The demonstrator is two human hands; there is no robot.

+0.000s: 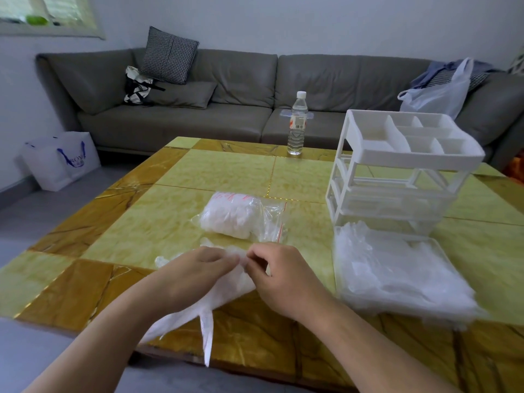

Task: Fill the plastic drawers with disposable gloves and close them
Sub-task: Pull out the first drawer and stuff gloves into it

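On the yellow marble table [198, 171], pinching a clear disposable glove [226, 285] with left hand [195, 272] and right hand [279, 275], fingers curling.

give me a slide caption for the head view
Both hands, left and right, pinch a disposable glove beside the glove-filled drawer pulled from the organizer.

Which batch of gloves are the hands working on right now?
The loose gloves at the table's near edge, pinched by the left hand and right hand; the zip bag and drawer lie untouched.

water bottle [297, 123], grey sofa [241, 89], checked cushion [168, 55]
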